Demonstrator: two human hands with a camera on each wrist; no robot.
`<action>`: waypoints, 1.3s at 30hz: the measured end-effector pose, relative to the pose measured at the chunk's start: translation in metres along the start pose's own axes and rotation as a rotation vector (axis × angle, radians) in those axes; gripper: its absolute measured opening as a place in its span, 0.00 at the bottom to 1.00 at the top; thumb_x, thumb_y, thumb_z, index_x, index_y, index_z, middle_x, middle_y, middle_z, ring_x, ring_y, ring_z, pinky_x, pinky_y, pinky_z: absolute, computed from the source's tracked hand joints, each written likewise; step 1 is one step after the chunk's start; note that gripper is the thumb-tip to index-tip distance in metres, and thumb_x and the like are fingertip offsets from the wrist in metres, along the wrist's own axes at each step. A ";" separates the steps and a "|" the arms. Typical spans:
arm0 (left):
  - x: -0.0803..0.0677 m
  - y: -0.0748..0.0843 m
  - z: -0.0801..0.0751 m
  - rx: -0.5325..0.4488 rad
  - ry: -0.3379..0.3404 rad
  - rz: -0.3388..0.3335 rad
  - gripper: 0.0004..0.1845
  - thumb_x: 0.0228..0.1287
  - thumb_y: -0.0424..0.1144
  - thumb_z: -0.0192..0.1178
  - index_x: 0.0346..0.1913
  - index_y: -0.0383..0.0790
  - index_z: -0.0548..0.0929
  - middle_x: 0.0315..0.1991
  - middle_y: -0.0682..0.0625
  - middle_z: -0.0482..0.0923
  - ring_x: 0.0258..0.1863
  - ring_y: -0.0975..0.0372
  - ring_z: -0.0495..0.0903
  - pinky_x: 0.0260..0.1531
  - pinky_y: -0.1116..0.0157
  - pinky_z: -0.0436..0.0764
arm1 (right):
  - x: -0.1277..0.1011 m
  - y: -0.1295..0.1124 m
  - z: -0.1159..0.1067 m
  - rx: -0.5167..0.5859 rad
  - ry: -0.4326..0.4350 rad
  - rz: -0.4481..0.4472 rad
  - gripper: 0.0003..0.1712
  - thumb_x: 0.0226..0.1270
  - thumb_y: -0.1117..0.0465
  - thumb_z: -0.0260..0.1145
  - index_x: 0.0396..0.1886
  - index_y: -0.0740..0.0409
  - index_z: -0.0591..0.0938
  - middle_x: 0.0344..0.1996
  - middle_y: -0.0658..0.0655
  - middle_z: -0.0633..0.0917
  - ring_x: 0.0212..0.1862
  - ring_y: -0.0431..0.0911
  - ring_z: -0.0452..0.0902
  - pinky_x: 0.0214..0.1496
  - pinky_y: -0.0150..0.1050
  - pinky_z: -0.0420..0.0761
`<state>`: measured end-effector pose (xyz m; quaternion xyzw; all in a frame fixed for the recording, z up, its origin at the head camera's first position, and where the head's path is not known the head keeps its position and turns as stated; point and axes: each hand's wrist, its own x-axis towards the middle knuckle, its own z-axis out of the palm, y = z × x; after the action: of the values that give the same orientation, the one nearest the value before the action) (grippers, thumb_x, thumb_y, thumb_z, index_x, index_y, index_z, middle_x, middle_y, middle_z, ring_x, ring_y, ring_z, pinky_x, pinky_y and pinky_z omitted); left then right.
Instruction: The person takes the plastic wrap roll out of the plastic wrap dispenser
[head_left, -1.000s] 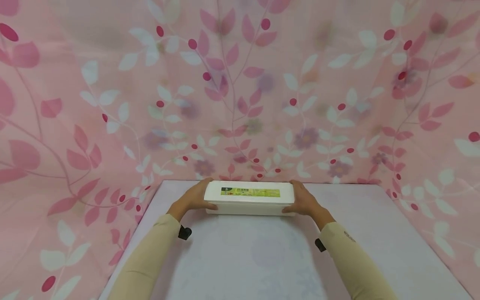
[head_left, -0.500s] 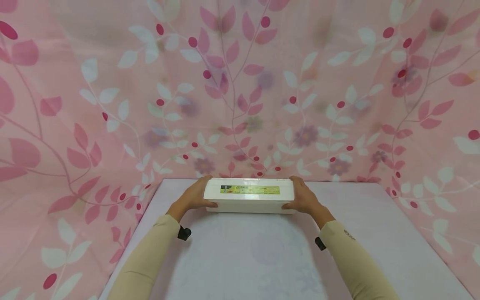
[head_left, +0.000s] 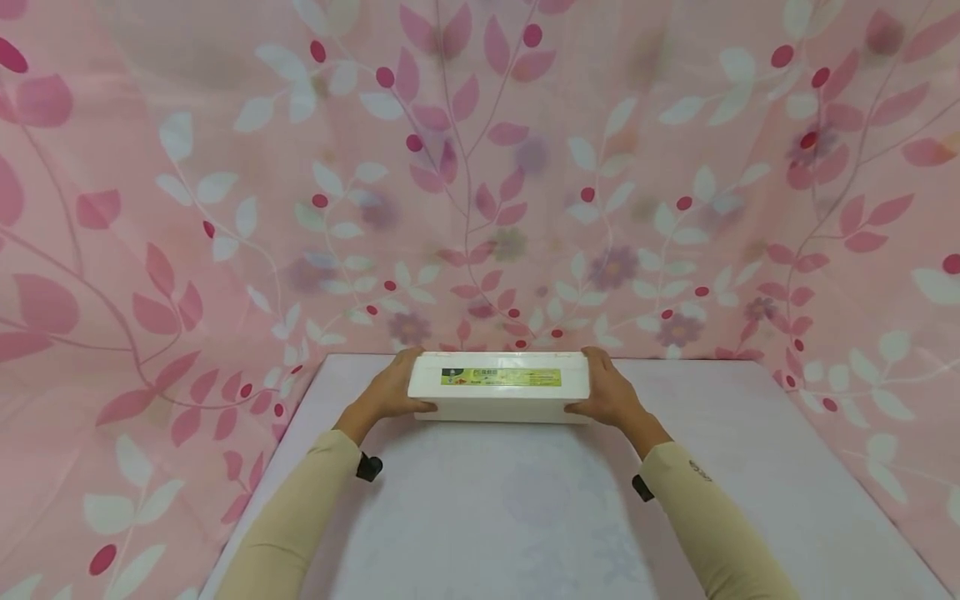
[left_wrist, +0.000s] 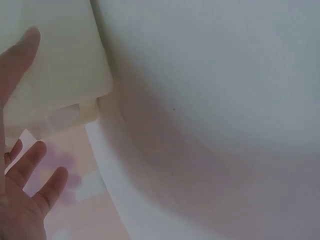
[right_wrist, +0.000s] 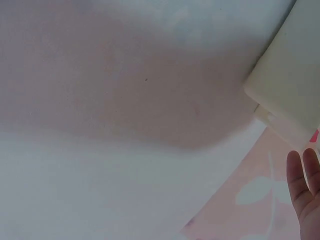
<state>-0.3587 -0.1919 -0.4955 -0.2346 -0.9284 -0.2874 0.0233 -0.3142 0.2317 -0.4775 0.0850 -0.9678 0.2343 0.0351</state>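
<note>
**Both hands on the white box at the back of the bench**

So the long white box (head_left: 498, 387) with the yellow-green label (head_left: 501, 377) sat at the far edge of the bench (head_left: 525, 517), right up near the pink leaf-print cloth (head_left: 480, 167). The left hand (head_left: 390, 393) was on its left end and the right hand (head_left: 609, 396) on its right end, thumbs along the front, fingers wrapped over the ends. Looked like the box was in hand and being carried or set down; I couldn't tell if it was touching the bench or just above it.

The head view showed the whole grip. The wrist views were mostly blurry white bench cover, but they did show a corner of the box from below (left_wrist: 55, 65) and, in the left one, fingers (left_wrist: 35, 170) spread apart rather than bunched.
</note>
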 end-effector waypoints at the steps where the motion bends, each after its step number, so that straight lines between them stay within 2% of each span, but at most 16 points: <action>1: 0.000 0.000 -0.001 -0.002 -0.004 0.001 0.63 0.35 0.56 0.82 0.74 0.44 0.55 0.71 0.45 0.60 0.66 0.52 0.67 0.66 0.45 0.68 | 0.000 0.000 -0.001 -0.001 -0.001 -0.003 0.70 0.41 0.48 0.84 0.76 0.58 0.49 0.72 0.64 0.59 0.59 0.61 0.72 0.62 0.60 0.74; 5: 0.001 -0.001 -0.004 0.010 -0.022 -0.007 0.64 0.33 0.64 0.80 0.74 0.47 0.56 0.72 0.47 0.60 0.68 0.53 0.65 0.68 0.46 0.67 | 0.000 -0.001 -0.003 -0.005 0.019 -0.027 0.70 0.40 0.48 0.85 0.75 0.59 0.49 0.72 0.65 0.59 0.59 0.61 0.72 0.60 0.61 0.75; 9: 0.003 -0.001 -0.005 0.014 -0.023 -0.016 0.65 0.33 0.67 0.78 0.75 0.46 0.56 0.74 0.46 0.59 0.70 0.51 0.64 0.69 0.44 0.65 | 0.000 0.000 -0.004 -0.013 0.052 -0.044 0.70 0.39 0.48 0.85 0.75 0.59 0.49 0.73 0.65 0.58 0.60 0.62 0.72 0.59 0.61 0.75; 13: 0.000 0.002 -0.005 0.024 0.000 -0.004 0.64 0.34 0.66 0.79 0.74 0.48 0.56 0.73 0.47 0.60 0.69 0.51 0.65 0.68 0.45 0.67 | -0.002 -0.001 -0.005 -0.027 0.071 -0.052 0.70 0.39 0.48 0.85 0.75 0.58 0.50 0.73 0.64 0.59 0.59 0.61 0.73 0.56 0.60 0.77; 21: -0.006 0.008 -0.008 0.085 0.057 -0.014 0.64 0.36 0.64 0.79 0.75 0.49 0.54 0.71 0.45 0.62 0.61 0.49 0.72 0.60 0.44 0.74 | -0.006 -0.003 -0.010 -0.078 0.143 -0.120 0.69 0.40 0.48 0.85 0.75 0.61 0.51 0.73 0.65 0.59 0.60 0.62 0.73 0.52 0.59 0.80; 25: -0.003 0.011 -0.014 0.073 0.084 -0.015 0.63 0.36 0.62 0.80 0.75 0.52 0.55 0.69 0.46 0.64 0.58 0.48 0.73 0.58 0.43 0.75 | -0.007 -0.005 -0.013 -0.057 0.167 -0.127 0.69 0.39 0.49 0.85 0.74 0.59 0.51 0.72 0.65 0.60 0.55 0.62 0.76 0.48 0.58 0.81; 32: 0.003 0.013 -0.022 0.080 0.084 -0.006 0.63 0.36 0.65 0.78 0.76 0.53 0.55 0.74 0.47 0.60 0.68 0.48 0.66 0.63 0.38 0.69 | -0.006 -0.005 -0.016 -0.038 0.156 -0.095 0.69 0.40 0.48 0.85 0.75 0.57 0.51 0.73 0.63 0.59 0.56 0.61 0.76 0.48 0.58 0.81; 35: 0.002 0.014 -0.023 0.074 0.070 -0.009 0.63 0.35 0.66 0.78 0.75 0.51 0.57 0.72 0.46 0.62 0.67 0.48 0.68 0.62 0.38 0.70 | -0.007 -0.005 -0.016 -0.038 0.139 -0.088 0.69 0.40 0.48 0.85 0.75 0.58 0.51 0.73 0.65 0.58 0.57 0.62 0.75 0.49 0.58 0.80; 39: 0.000 0.017 -0.025 0.030 0.049 0.005 0.63 0.33 0.62 0.81 0.74 0.47 0.59 0.66 0.46 0.67 0.61 0.51 0.71 0.63 0.43 0.72 | -0.008 -0.004 -0.017 -0.043 0.105 -0.092 0.70 0.38 0.46 0.85 0.74 0.58 0.51 0.72 0.64 0.60 0.54 0.60 0.76 0.50 0.58 0.80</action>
<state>-0.3537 -0.1934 -0.4659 -0.2294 -0.9311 -0.2789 0.0503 -0.3050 0.2370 -0.4612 0.1161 -0.9646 0.2155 0.0983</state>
